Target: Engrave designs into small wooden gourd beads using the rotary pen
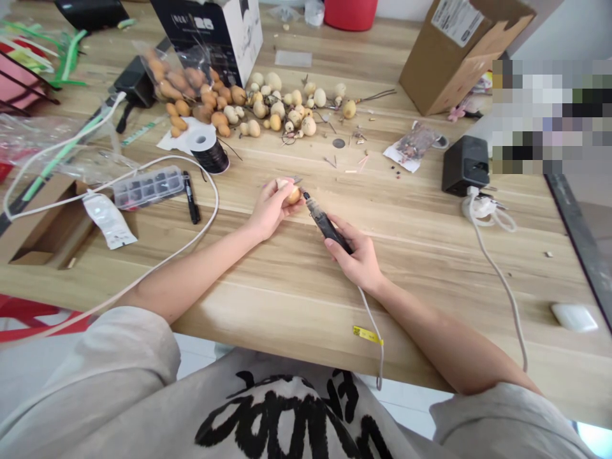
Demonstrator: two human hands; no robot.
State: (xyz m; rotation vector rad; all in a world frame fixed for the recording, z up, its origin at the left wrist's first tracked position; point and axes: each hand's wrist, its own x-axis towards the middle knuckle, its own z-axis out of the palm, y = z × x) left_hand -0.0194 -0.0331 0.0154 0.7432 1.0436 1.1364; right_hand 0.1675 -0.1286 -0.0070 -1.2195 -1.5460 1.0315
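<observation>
Pinched in the fingers of my left hand (269,211) is a small tan gourd (293,196), partly covered by the fingertips. My right hand (357,256) is wrapped around a slim black rotary tool (327,227), whose tip points at the gourd. Whether tip and gourd touch, I cannot tell. From the tool's rear end a cord (370,312) with a yellow tag runs down past the table edge. Beyond my hands lies a heap of pale small gourds (308,125), with browner ones (222,121) to its left, some inside a clear bag.
A spool of black cord (210,156), a black marker (191,199) and a compartment box (149,187) lie left. A white cable (215,210) loops beside my left arm. At right are a black power adapter (465,167) and a cardboard box (449,64). Small scraps lie mid-table.
</observation>
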